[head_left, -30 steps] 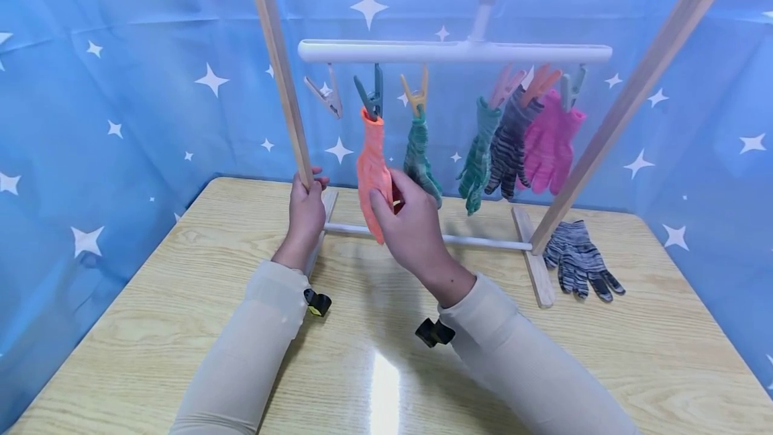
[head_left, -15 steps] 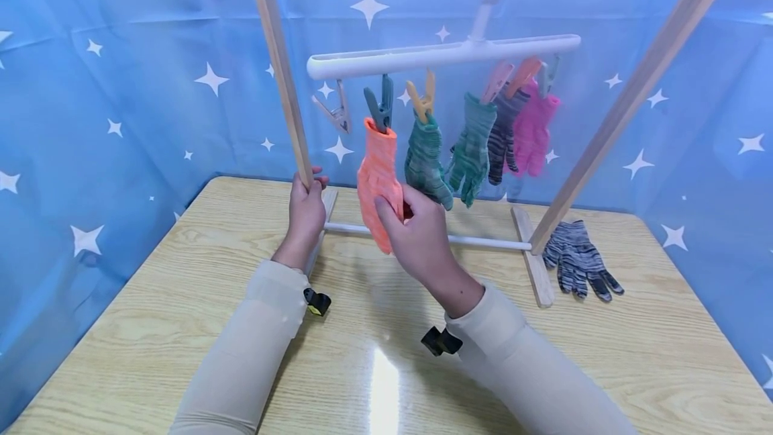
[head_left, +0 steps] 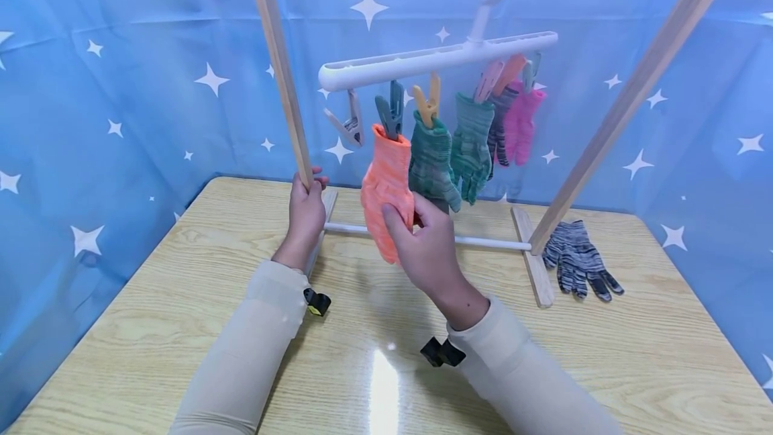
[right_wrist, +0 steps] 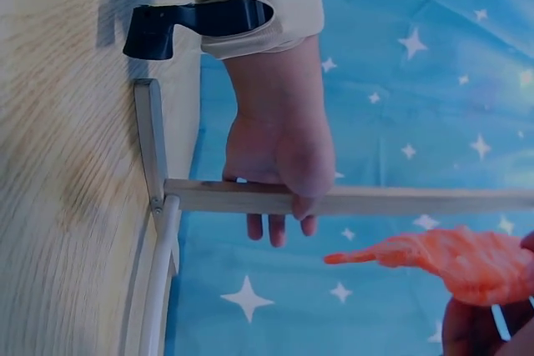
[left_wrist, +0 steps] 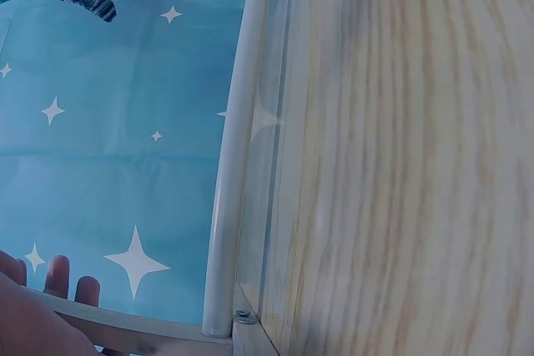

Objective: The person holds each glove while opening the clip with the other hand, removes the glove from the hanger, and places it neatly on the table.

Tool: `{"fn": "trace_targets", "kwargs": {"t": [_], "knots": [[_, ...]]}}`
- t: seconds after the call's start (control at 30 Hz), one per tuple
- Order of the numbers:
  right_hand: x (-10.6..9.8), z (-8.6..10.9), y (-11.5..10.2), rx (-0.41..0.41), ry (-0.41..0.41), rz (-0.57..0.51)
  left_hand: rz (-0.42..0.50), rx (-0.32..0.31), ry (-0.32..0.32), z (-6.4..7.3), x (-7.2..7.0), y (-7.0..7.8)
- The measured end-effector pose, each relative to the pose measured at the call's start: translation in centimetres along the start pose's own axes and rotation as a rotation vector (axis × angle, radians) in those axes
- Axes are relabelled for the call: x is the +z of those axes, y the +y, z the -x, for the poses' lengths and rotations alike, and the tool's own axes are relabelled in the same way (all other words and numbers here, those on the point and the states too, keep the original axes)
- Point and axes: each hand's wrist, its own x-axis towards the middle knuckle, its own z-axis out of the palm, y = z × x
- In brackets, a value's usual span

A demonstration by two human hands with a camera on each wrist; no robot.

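In the head view, my right hand (head_left: 429,247) pinches an orange knit glove (head_left: 383,183) between thumb and fingers. Its cuff hangs from a dark teal clothespin (head_left: 391,113) under a white clip hanger (head_left: 435,56). My left hand (head_left: 306,210) grips the left wooden post (head_left: 280,66) of the rack low down; the right wrist view shows its fingers wrapped round that post (right_wrist: 375,200). Beside the orange glove hang a green glove (head_left: 431,160) on a yellow clothespin (head_left: 429,103), another green glove (head_left: 473,143), a dark striped glove (head_left: 498,127) and a pink glove (head_left: 522,127).
A pale clothespin (head_left: 350,125) holds nothing at the hanger's left end. A grey striped glove (head_left: 580,260) lies on the wooden table (head_left: 181,274), right of the rack's foot (head_left: 533,260). A white lower bar (head_left: 489,242) joins the feet. Behind hangs a blue star-patterned cloth (head_left: 151,86).
My right hand has drawn the orange glove slightly toward me and right. The hanger has swivelled, left end nearer and lower, right end farther back. My left hand has stayed put.
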Motion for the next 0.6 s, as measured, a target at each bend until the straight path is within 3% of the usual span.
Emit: {"fn": "trace_targets", "kwargs": {"t": [0.27,0.6], "knots": [[-0.5,0.42,0.25,0.045,0.046,-0.056,-0.014,0.001,-0.011,-0.04,0.02,-0.15],[-0.45,0.65,0.04,0.056,0.042,-0.078,0.001,0.029,-0.008,-0.07,-0.05,-0.26]]}}
